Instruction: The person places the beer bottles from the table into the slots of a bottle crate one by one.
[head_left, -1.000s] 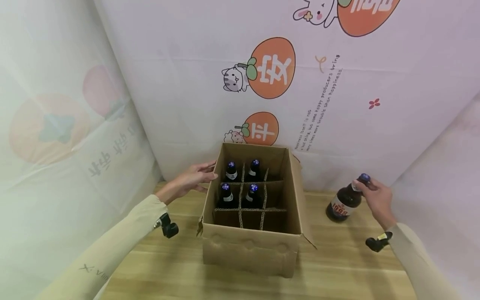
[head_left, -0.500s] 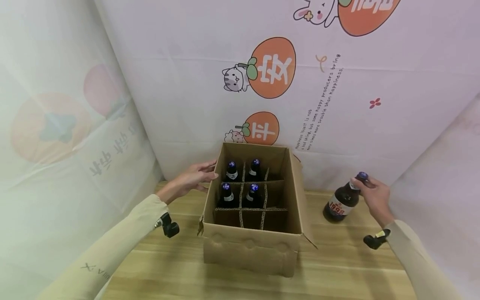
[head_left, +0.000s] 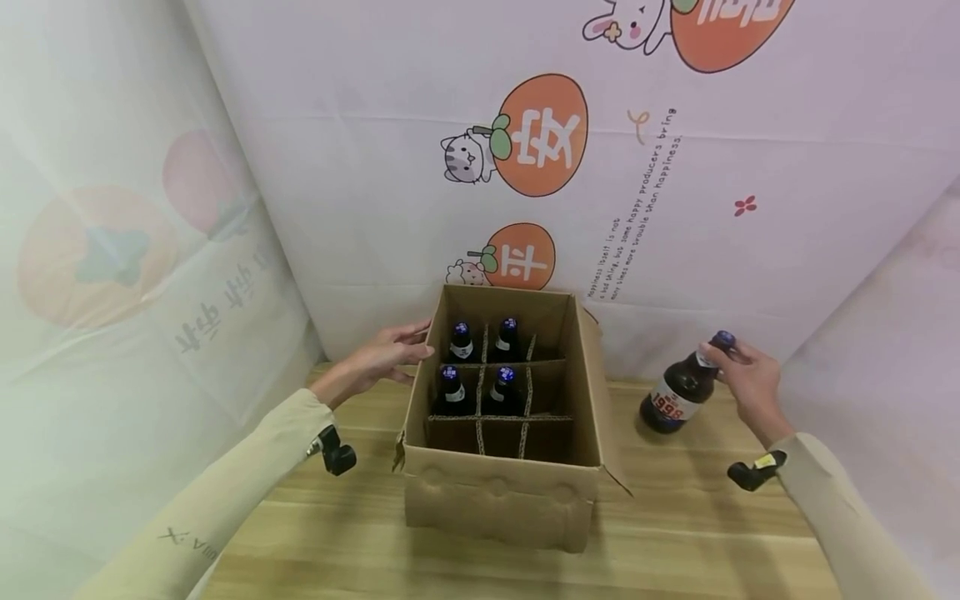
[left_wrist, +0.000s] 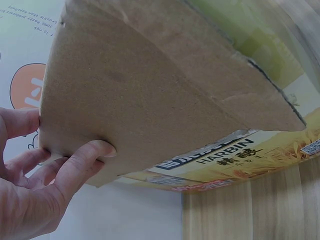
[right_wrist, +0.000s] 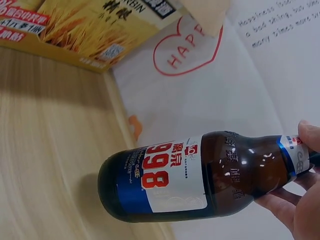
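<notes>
On the table stands an open cardboard box (head_left: 501, 512) with a divider inside. Dark bottles (head_left: 507, 396) with blue caps stand in several of its cells. My left hand (head_left: 386, 354) holds the box at its left side; in the left wrist view the thumb presses on the brown flap (left_wrist: 135, 100) and the other fingertips go behind its edge. To the right of the box, my right hand (head_left: 750, 379) grips a brown beer bottle (head_left: 678, 392) by the neck. This bottle leans, cap toward the hand, with its base close over the table. Its label (right_wrist: 175, 180) reads 1998.
The wood-grain table (head_left: 337, 542) extends in front of and beside the box. Behind it hangs a white printed cloth (head_left: 360, 192), with another white cloth (head_left: 112, 333) on the left. A flap (head_left: 600, 400) hangs outward on the box's right side.
My right hand has shifted the bottle slightly left and up in the head view. The left hand and the box have stayed in place.
</notes>
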